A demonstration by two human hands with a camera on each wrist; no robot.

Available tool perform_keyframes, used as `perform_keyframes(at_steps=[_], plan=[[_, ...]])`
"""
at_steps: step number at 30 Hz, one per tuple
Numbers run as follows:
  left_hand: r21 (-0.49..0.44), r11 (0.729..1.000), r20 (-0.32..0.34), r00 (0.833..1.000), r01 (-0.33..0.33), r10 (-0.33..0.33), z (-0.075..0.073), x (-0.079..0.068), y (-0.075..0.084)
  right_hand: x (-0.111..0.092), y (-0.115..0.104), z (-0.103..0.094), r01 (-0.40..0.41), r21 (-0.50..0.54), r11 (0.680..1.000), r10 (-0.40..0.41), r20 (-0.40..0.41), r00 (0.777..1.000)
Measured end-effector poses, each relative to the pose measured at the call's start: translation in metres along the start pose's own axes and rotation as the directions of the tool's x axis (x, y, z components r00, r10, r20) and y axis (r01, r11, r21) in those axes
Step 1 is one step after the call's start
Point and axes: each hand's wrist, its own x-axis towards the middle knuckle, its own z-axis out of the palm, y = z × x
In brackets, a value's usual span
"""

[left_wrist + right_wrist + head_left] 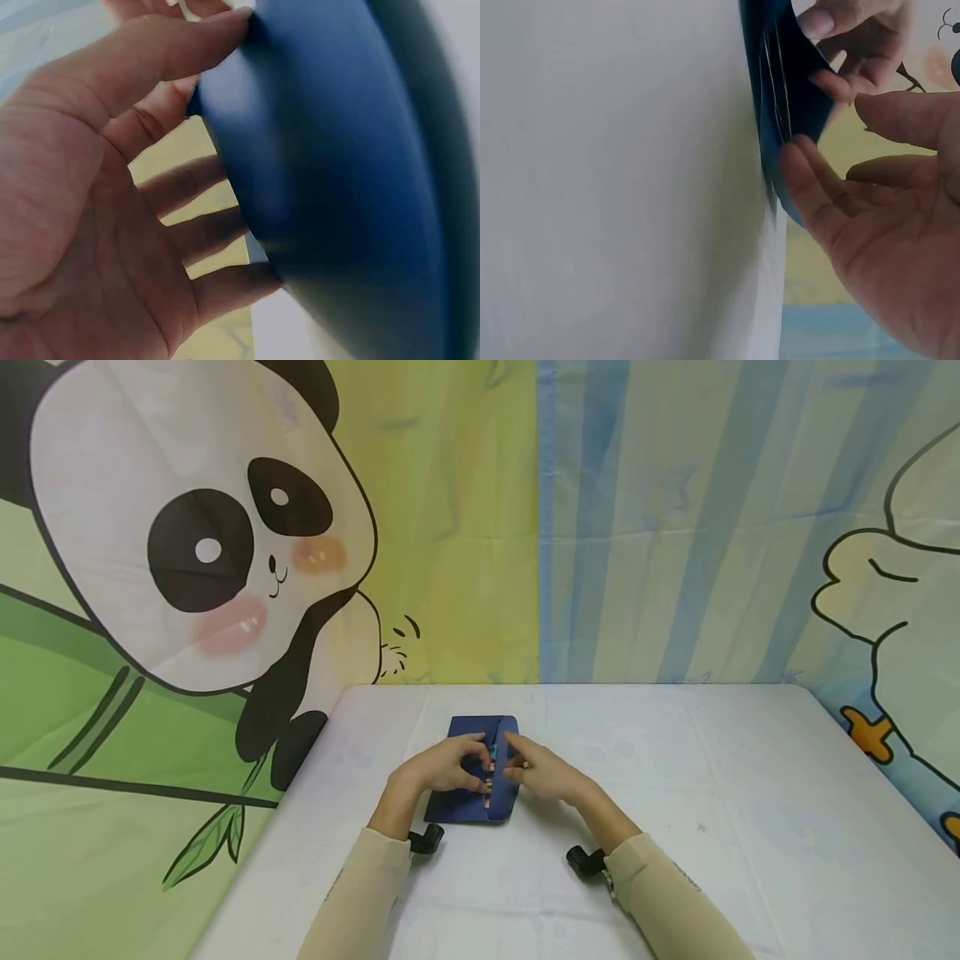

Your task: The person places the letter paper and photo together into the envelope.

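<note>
A flat dark blue envelope (468,810) stands out on the white table, with a lengthwise opening near its right side. Small multicoloured bits (489,783) show inside that opening. My left hand (452,763) holds the envelope's edge at the opening, thumb and fingers curved. In the left wrist view, the thumb tip lies on the blue surface (322,150) while other fingertips meet its edge. From the right side, my right hand (549,770) reaches in with fingertips at the opposite edge. Its thumb stands apart from the index finger in the right wrist view.
A white cloth (720,810) covers the table. Behind it hangs a printed backdrop (465,527) with a panda and stripes. Black wrist cameras (427,839) sit below both hands, by the beige sleeves (667,893).
</note>
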Motion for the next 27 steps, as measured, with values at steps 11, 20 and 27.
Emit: perform_keyframes(at_steps=[11, 20, 27], plan=[[0.19, 0.982, 0.007, 1.0, 0.014, -0.015, 0.011, 0.009, 0.009, -0.01, 0.012, -0.028, -0.035, -0.094, 0.995, 0.028, -0.076, 0.997], [0.226, 0.973, -0.017, 0.999, 0.051, -0.048, 0.012, 0.004, 0.008, -0.025, 0.023, -0.045, -0.142, -0.417, 0.898, 0.09, -0.142, 0.986], [0.2, 0.98, -0.056, 0.998, 0.0, 0.012, 0.009, 0.007, 0.008, -0.028, 0.023, -0.049, -0.22, -0.51, 0.831, 0.137, -0.195, 0.971]])
